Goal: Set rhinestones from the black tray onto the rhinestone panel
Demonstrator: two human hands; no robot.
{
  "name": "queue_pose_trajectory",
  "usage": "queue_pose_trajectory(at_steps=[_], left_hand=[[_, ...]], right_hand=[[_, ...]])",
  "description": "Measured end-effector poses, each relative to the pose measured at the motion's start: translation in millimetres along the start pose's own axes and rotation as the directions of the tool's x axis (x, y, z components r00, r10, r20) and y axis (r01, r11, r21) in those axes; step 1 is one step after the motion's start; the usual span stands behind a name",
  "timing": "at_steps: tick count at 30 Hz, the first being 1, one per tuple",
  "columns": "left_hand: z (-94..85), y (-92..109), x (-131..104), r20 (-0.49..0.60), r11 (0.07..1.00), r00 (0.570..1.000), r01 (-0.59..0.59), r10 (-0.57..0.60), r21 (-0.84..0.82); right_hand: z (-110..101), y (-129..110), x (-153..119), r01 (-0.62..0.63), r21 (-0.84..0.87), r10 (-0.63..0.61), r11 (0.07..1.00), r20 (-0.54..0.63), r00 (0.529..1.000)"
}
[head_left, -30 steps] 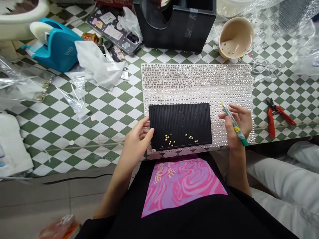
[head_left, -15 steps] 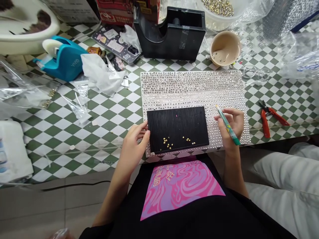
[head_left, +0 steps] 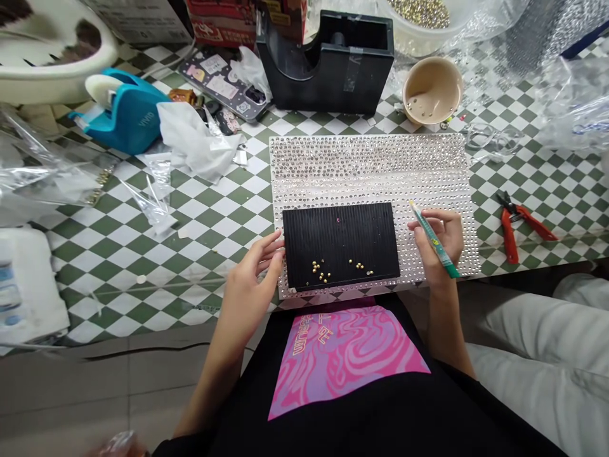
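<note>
A ridged black tray (head_left: 340, 241) lies on a white sheet studded with rows of rhinestones (head_left: 366, 155). Several small gold beads (head_left: 321, 273) are scattered along the tray's near side. My left hand (head_left: 254, 276) rests at the tray's left edge, thumb and fingers apart, fingertips at or against that edge. Over the sheet, to the right of the tray, my right hand (head_left: 438, 244) grips a green pencil (head_left: 434, 241) with a pale yellowish tip that points away from me. Whether anything sticks to the tip is too small to tell.
Behind the sheet stand a black tape dispenser (head_left: 333, 70) and a beige cup (head_left: 432, 92) with a few stones inside. Red-handled pliers (head_left: 510, 231) lie at right. A blue tape dispenser (head_left: 126, 114), crumpled white tissue (head_left: 195, 143) and a phone (head_left: 228, 86) are at left.
My left thumb has drawn back slightly from the tray's edge. My right hand and the pencil have barely moved; the whole view has shifted a little.
</note>
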State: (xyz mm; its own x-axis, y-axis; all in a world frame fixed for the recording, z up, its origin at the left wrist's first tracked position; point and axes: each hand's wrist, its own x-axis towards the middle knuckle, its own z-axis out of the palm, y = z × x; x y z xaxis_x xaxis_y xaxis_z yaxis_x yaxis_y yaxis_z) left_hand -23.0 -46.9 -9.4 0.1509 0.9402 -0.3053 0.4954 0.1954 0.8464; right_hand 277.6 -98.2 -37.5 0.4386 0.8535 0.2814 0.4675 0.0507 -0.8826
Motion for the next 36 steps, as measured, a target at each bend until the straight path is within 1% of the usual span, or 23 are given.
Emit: queue_pose_trajectory(at_steps=[4, 8, 11, 13, 14, 16, 18, 21, 24, 28, 36], left_hand=[[0.2, 3.3, -3.4, 0.006, 1.0, 1.0, 0.012, -0.012, 0.005], [-0.2, 8.1, -6.6, 0.019, 1.0, 1.0, 0.003, -0.004, 0.03], [-1.5, 9.9, -7.8, 0.006, 0.991, 0.999, -0.055, 0.054, 0.119], [-2.3, 9.7, -6.8, 0.034, 0.968, 0.99, -0.144, 0.14, 0.205], [-2.4, 9.3, -5.7, 0.068, 0.947, 0.979, -0.204, 0.193, 0.248], [-1.8, 8.2, -2.8, 0.159, 0.883, 0.94, -0.338, 0.301, 0.325], [-0.4, 6.8, 0.4, 0.242, 0.799, 0.891, -0.453, 0.385, 0.396], [2.4, 4.7, 4.5, 0.306, 0.678, 0.831, -0.556, 0.464, 0.481], [5.0, 2.8, 7.7, 0.322, 0.611, 0.795, -0.604, 0.515, 0.512], [8.5, 1.4, 10.7, 0.319, 0.578, 0.763, -0.638, 0.561, 0.509], [11.1, 1.7, 14.2, 0.33, 0.576, 0.755, -0.649, 0.566, 0.498]], right_hand=[[1.0, -0.6, -0.4, 0.017, -0.025, -0.018, 1.0, -0.034, 0.999], [-0.9, -5.9, -2.2, 0.039, -0.057, -0.038, 0.998, 0.016, 0.999], [-4.0, -12.9, -5.2, 0.075, -0.093, -0.07, 0.993, 0.058, 0.996], [-5.1, -17.6, -7.7, 0.118, -0.113, -0.108, 0.987, 0.093, 0.99], [-5.0, -19.5, -9.1, 0.138, -0.11, -0.125, 0.984, 0.118, 0.985], [-3.0, -22.4, -12.4, 0.149, -0.059, -0.137, 0.987, 0.172, 0.975], [1.3, -23.5, -16.2, 0.111, 0.04, -0.117, 0.993, 0.221, 0.968], [9.6, -22.6, -21.7, 0.046, 0.161, -0.089, 0.986, 0.272, 0.958], [15.8, -20.3, -25.0, 0.035, 0.191, -0.094, 0.981, 0.307, 0.947], [17.8, -18.6, -25.6, 0.041, 0.164, -0.092, 0.986, 0.32, 0.943], [16.3, -19.9, -22.2, 0.034, 0.09, -0.062, 0.995, 0.333, 0.941]])
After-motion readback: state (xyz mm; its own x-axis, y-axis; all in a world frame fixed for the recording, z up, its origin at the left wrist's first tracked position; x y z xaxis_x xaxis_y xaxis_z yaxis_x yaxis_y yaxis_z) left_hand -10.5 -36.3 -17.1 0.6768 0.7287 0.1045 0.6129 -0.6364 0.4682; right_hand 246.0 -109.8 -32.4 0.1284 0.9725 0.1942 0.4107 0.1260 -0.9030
